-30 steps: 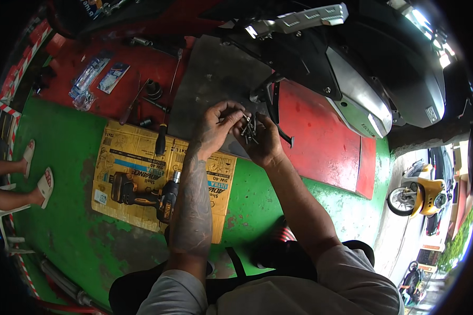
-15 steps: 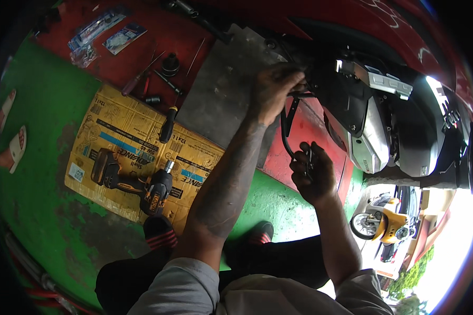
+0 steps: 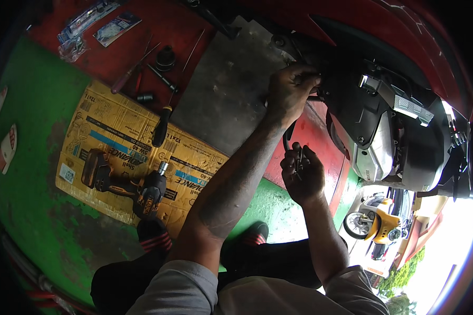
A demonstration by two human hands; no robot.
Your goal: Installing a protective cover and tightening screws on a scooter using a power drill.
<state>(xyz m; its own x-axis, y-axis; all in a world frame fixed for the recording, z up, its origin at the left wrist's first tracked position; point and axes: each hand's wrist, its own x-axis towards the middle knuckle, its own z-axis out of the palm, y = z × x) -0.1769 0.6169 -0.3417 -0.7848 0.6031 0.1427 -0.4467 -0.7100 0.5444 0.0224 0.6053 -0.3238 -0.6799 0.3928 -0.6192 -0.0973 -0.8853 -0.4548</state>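
Observation:
My left hand (image 3: 291, 92) is closed in a pinch at the dark underside of a red scooter (image 3: 370, 118), beside its black engine cover. What its fingertips hold, if anything, is hidden. Below and to the right, my right hand (image 3: 304, 176) is turned palm up with its fingers curled round small metal pieces (image 3: 299, 167), too small to name exactly. A curved black bar (image 3: 287, 137) runs down between the two hands, partly covered by my left wrist; I cannot tell whether the right fingers touch it.
On a flattened yellow cardboard box (image 3: 110, 128) lie a cordless impact wrench (image 3: 151, 194) and a black-handled screwdriver (image 3: 162, 126). Sockets, a ratchet (image 3: 163, 79) and blister packs (image 3: 117, 29) rest on the red floor. Another person's sandalled foot (image 3: 8, 149) is at left; a yellow motorcycle (image 3: 381, 223) stands right.
My left hand has shifted right and slightly down, still against the scooter. My right hand has moved a little left, its fingers curled. The view has tilted slightly.

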